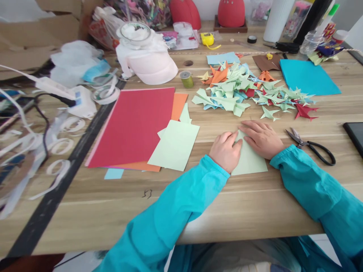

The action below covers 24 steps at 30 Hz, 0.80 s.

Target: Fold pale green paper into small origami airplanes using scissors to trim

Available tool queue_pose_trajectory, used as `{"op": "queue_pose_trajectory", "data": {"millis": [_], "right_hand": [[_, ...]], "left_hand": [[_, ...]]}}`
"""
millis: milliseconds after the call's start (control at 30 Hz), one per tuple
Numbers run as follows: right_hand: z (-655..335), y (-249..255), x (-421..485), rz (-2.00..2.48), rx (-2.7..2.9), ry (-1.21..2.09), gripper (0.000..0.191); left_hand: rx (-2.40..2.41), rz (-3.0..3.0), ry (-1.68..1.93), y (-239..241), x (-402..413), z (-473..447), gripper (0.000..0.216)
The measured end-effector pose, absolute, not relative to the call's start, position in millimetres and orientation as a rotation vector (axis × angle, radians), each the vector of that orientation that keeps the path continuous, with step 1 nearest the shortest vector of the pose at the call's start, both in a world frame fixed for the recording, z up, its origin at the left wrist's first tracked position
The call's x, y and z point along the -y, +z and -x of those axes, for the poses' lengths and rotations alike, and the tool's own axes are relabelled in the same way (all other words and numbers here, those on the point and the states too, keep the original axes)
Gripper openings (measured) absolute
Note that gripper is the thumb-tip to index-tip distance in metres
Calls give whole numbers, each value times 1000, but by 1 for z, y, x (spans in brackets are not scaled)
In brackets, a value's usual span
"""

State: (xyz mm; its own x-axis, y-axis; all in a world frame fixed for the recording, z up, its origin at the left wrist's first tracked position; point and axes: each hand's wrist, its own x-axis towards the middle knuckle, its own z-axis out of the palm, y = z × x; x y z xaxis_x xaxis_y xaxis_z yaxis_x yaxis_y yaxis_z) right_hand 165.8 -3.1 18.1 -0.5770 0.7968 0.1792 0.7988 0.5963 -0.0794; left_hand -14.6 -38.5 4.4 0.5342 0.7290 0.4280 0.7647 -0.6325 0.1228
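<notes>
A pale green sheet of paper [249,160] lies on the table in front of me, its far end beneath my fingers. My left hand [226,150] is closed at its left edge, fingers bent and pressed together on the paper. Across the far part of the sheet my right hand [262,139] lies flat with fingers stretched out. Black-handled scissors [312,145] rest just right of that hand. Beyond both hands is a heap of folded paper shapes [235,90], mostly pale green, some orange, red and blue.
Left of my hands, more pale green sheets [177,145] overlap a large red sheet [136,124]. A blue sheet [310,76] lies at the back right. A pink cap [150,66], a thread spool [186,79] and tape rolls [106,93] stand further back. A dark tablet-like edge [356,136] is at right.
</notes>
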Motion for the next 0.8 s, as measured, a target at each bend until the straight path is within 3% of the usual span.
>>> {"op": "queue_pose_trajectory", "data": {"millis": [800], "right_hand": [[-165,20,4,1337,2627,-3,42]], "left_hand": [[1264,2766,-770,5,30,19,27]]}}
